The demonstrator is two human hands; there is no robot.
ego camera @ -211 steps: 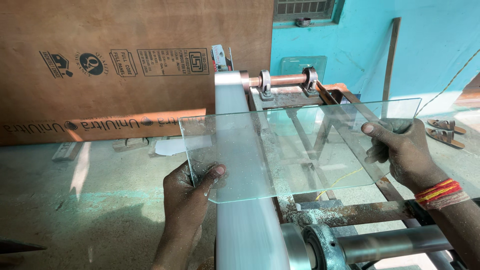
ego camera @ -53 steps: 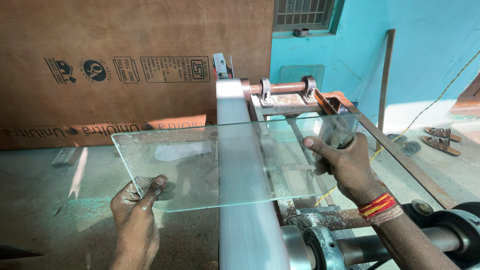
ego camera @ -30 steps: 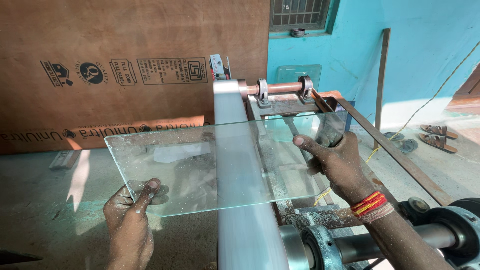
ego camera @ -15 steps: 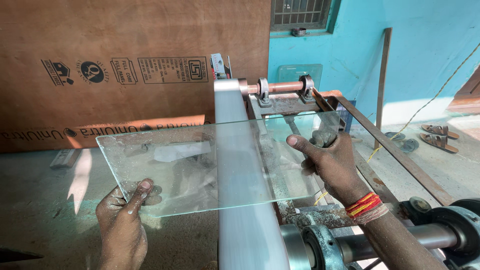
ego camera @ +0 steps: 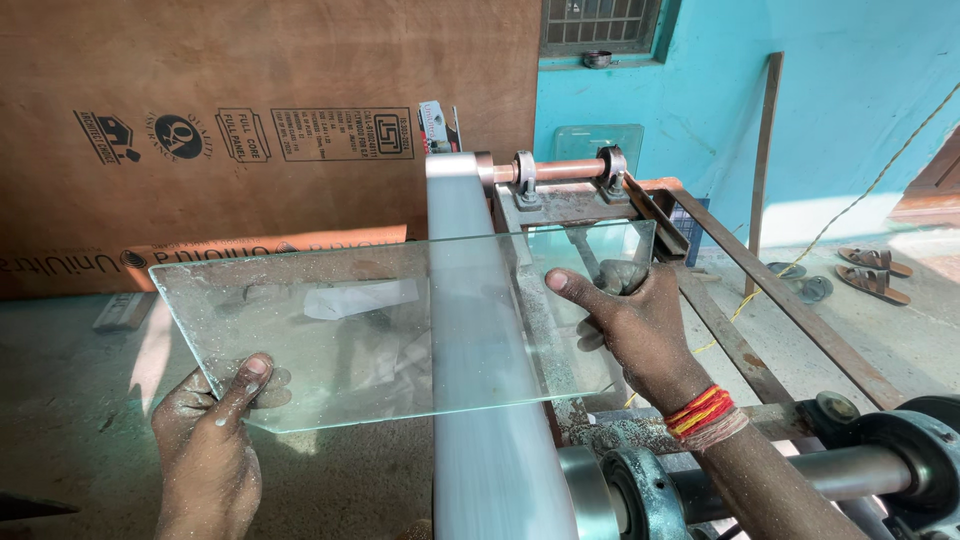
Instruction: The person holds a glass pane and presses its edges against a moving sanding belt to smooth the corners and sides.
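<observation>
1. A brown board leans upright against the back wall, covering most of the left half of the view, with a turquoise wall to its right.
2. A rusty metal frame carries a pale belt that runs from a far roller toward me, down to a steel shaft at the near end.
3. A clear glass pane lies almost flat across the belt, its long side running left to right, overhanging both sides and resting on the belt near its middle.
4. The right hand grips the pane's right edge, thumb on top and fingers curled beneath, seen through the glass.
5. The left hand pinches the near left corner, thumb pressed on top.
6. A pair of sandals lies on the floor at the far right.
</observation>
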